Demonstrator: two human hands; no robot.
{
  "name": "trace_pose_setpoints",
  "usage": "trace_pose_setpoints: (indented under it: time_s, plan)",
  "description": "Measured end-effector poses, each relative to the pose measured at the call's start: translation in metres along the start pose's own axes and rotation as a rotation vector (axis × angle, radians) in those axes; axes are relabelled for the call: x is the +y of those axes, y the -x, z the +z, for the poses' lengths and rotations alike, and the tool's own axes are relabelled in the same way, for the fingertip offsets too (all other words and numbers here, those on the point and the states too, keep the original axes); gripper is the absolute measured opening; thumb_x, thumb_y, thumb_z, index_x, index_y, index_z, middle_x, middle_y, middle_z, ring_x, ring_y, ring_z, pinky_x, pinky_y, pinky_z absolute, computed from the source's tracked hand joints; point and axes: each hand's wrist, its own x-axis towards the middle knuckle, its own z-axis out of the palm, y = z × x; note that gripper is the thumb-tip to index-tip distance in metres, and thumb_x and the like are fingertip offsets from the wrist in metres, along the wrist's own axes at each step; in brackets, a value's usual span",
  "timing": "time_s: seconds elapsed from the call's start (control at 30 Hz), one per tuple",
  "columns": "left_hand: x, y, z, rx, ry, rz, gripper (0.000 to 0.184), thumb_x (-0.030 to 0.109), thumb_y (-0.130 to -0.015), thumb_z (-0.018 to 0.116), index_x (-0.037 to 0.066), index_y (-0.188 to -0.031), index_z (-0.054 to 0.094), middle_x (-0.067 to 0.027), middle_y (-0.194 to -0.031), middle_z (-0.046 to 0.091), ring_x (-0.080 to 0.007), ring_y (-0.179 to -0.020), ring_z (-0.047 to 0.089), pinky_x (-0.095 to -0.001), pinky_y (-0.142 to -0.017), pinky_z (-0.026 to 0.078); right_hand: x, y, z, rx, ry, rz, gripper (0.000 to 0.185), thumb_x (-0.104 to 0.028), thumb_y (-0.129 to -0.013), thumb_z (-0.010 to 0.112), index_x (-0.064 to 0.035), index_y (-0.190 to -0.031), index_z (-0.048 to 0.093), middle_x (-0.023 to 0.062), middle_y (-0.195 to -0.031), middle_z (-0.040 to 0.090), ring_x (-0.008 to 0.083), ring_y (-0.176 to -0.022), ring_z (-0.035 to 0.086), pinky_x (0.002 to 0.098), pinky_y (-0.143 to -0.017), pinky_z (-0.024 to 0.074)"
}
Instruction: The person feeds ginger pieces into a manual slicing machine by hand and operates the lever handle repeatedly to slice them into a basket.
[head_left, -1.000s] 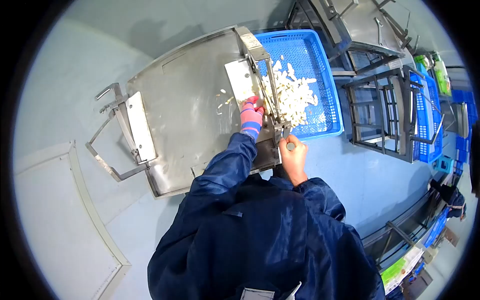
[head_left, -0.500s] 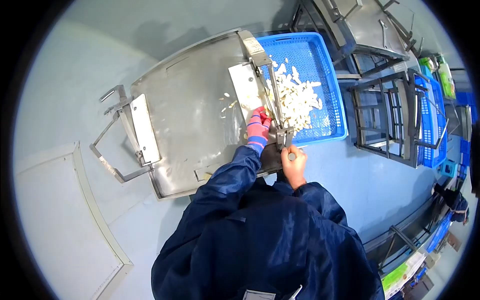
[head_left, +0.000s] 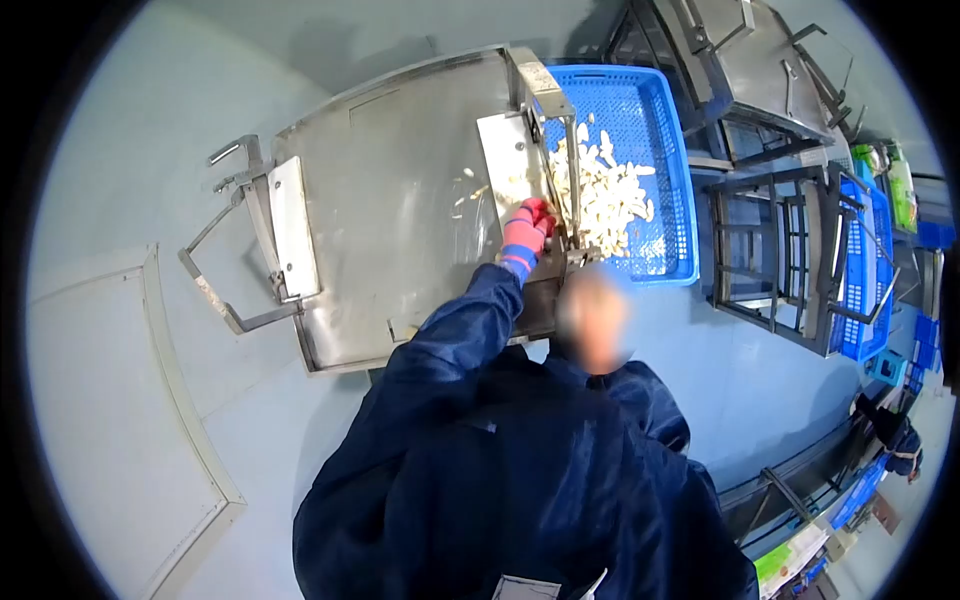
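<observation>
My left hand, in a pink and blue striped glove, rests at the lower end of a white board, close to a hinged metal cutter. Its fingers are curled, and whatever they grip is hidden. My right hand is bare and blurred, beside the cutter's near end; its fingers cannot be made out. Pale sliced pieces lie heaped in a blue crate just beyond the cutter. A few small bits are scattered on the steel table left of the board.
On the table's left side is a second cutter frame with its own white board. Metal racks and another blue crate stand to the right. A further steel table is at the upper right.
The view has shifted slightly. My left hand stays by the cutter, with its fingers drawn in more. My right hand, earlier closed around the cutter's handle, is now blurred and a little nearer my body.
</observation>
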Motion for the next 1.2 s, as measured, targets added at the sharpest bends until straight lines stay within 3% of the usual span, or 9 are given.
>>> trace_pose_setpoints:
  time_s: [0.43,0.57,0.6,0.7,0.87,0.97,1.03,1.17,1.2]
  plan:
    - [-0.011,-0.015,-0.003,-0.05,-0.152,-0.071,0.028,-0.005,-0.082,0.051,0.0,-0.109,0.05,-0.0085,-0.087,0.061,-0.0163,-0.072,0.059,-0.0289,-0.065,0.052,0.011,0.0,0.009,0.012,0.043,0.004,0.026,-0.01,-0.076,0.061,-0.0009,-0.058,0.045,0.0168,-0.049,0.042,0.0272,-0.041,0.038,0.0379,-0.046,0.0348]
    - [-0.002,-0.009,0.0,0.074,-0.517,0.048,0.028,-0.004,-0.08,0.054,0.0,-0.108,0.052,-0.0094,-0.084,0.062,-0.0158,-0.071,0.059,-0.0285,-0.063,0.05,-0.002,-0.003,0.003,0.042,-0.016,0.031,0.025,-0.01,-0.076,0.061,-0.0009,-0.058,0.045,0.017,-0.049,0.042,0.028,-0.04,0.038,0.0385,-0.047,0.0358]
    - [-0.004,-0.013,0.0,-0.043,-0.009,-0.091,0.028,0.0,-0.079,0.056,0.0,-0.107,0.054,-0.0096,-0.082,0.063,-0.0163,-0.07,0.06,-0.028,-0.064,0.05,-0.002,-0.006,0.003,0.055,-0.024,0.004,0.025,-0.01,-0.076,0.061,-0.001,-0.058,0.046,0.0171,-0.049,0.043,0.0288,-0.04,0.038,0.0385,-0.046,0.0359]
    - [-0.006,-0.016,-0.001,-0.005,-0.406,-0.037,0.027,0.002,-0.079,0.057,0.0,-0.106,0.055,-0.0093,-0.079,0.064,-0.0164,-0.068,0.06,-0.0284,-0.063,0.049,0.019,0.006,0.012,-0.003,-0.023,0.055,0.025,-0.012,-0.076,0.061,-0.0028,-0.058,0.046,0.0162,-0.051,0.047,0.0329,-0.046,0.046,0.0404,-0.048,0.0362]
    - [-0.001,-0.018,0.008,0.148,-0.609,0.102,0.027,0.011,-0.083,0.052,0.001,-0.106,0.059,-0.011,-0.08,0.064,-0.0173,-0.062,0.059,-0.0289,-0.059,0.049,0.024,0.014,0.012,0.022,0.049,0.028,0.023,-0.012,-0.077,0.06,-0.0039,-0.059,0.048,0.0156,-0.055,0.051,0.0342,-0.053,0.051,0.0429,-0.052,0.0365]
    - [-0.033,-0.046,0.012,0.172,-0.363,0.0,0.024,0.01,-0.081,0.051,0.001,-0.101,0.061,-0.0137,-0.077,0.065,-0.0236,-0.076,0.063,-0.0311,-0.07,0.048,0.005,0.0,-0.003,-0.045,-0.018,0.131,0.021,-0.014,-0.077,0.06,-0.0036,-0.061,0.05,0.0168,-0.056,0.053,0.0345,-0.052,0.054,0.0415,-0.052,0.0385]
    - [0.032,-0.026,0.022,0.187,-0.131,-0.073,0.024,0.004,-0.082,0.049,0.002,-0.102,0.06,-0.0105,-0.074,0.064,-0.0174,-0.073,0.062,-0.0271,-0.068,0.048,0.01,0.001,-0.003,-0.034,-0.1,0.126,0.021,-0.014,-0.077,0.061,-0.0023,-0.062,0.051,0.0183,-0.058,0.054,0.0355,-0.053,0.055,0.0401,-0.051,0.0411]
    - [0.071,-0.027,0.013,-0.308,0.127,-0.172,0.024,0.004,-0.085,0.056,0.002,-0.108,0.058,-0.0052,-0.092,0.062,-0.0124,-0.077,0.058,-0.0241,-0.071,0.049,0.019,0.004,-0.002,-0.082,-0.182,0.167,0.021,-0.014,-0.077,0.061,-0.002,-0.063,0.051,0.0196,-0.059,0.054,0.037,-0.055,0.056,0.0403,-0.052,0.0437]
    - [0.088,-0.023,0.005,-0.415,-0.009,-0.14,0.028,0.004,-0.083,0.057,0.003,-0.111,0.057,-0.0039,-0.094,0.062,-0.0115,-0.082,0.057,-0.0226,-0.076,0.048,0.018,0.003,-0.003,-0.08,-0.175,0.154,0.021,-0.014,-0.078,0.061,-0.0023,-0.063,0.051,0.0196,-0.059,0.054,0.0372,-0.056,0.056,0.0406,-0.052,0.044]
